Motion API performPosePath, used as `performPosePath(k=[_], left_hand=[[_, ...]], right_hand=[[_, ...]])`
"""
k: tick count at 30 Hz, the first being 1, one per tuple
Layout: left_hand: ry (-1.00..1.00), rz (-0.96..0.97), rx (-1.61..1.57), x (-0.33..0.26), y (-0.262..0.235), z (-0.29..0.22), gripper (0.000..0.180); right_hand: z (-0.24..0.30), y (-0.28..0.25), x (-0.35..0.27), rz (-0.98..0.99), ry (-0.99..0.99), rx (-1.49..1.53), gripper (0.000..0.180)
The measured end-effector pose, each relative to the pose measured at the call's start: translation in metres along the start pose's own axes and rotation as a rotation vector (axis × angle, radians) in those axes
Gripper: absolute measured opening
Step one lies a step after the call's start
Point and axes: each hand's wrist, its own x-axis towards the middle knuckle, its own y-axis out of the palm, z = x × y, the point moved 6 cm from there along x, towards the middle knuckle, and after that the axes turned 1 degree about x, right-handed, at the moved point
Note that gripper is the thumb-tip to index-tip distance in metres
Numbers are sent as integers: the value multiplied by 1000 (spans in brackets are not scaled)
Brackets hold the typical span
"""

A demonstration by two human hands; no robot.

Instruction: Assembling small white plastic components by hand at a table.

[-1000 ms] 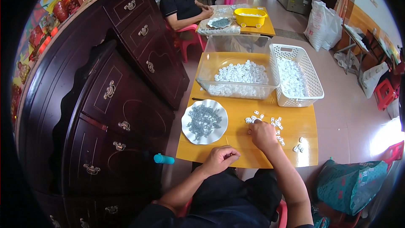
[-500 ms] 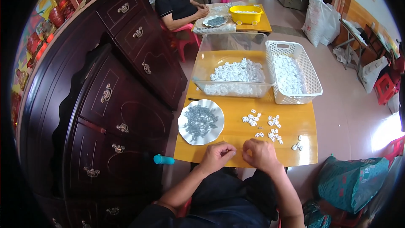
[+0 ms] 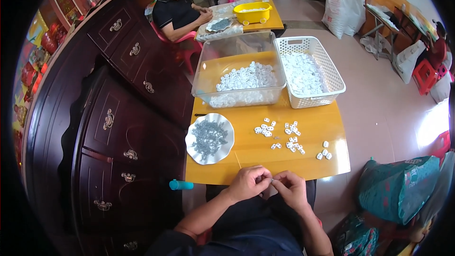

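Observation:
Over the table's near edge, my left hand [image 3: 250, 181] is closed in a pinch. My right hand [image 3: 290, 188] is pinched too, and the fingertips of both meet. Whatever they hold between them is too small to make out. Several small white plastic pieces with two dark holes [image 3: 293, 144] lie in loose groups on the wooden table [image 3: 246, 149], beyond my right hand. Past my left hand, a white scalloped plate [image 3: 229, 145] bears a heap of small grey parts [image 3: 208, 137].
A clear plastic bin [image 3: 204, 87] and a white perforated basket [image 3: 334, 78], both with white pieces, stand at the table's far side. A turquoise bottle [image 3: 181, 185] is by the left edge. A dark cabinet [image 3: 156, 147] flanks the left; a person [image 3: 177, 14] sits working beyond.
My hands, apart before, now touch at the fingertips. Most of the scene has shifted left in the picture as the view turned.

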Motion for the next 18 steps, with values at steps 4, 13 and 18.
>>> performPosePath(k=[4,13,18], left_hand=[[70,-66,-8,-7,17,-4,8],[-122,-24,-361,-19,44,22,11],[-292,-73,-475,1,25,17,12]], right_hand=[[-28,2,-26,-194,154,396,4],[-50,-5,-53,-298,199,436,8],[-42,-6,-33,-228,185,526,13]])
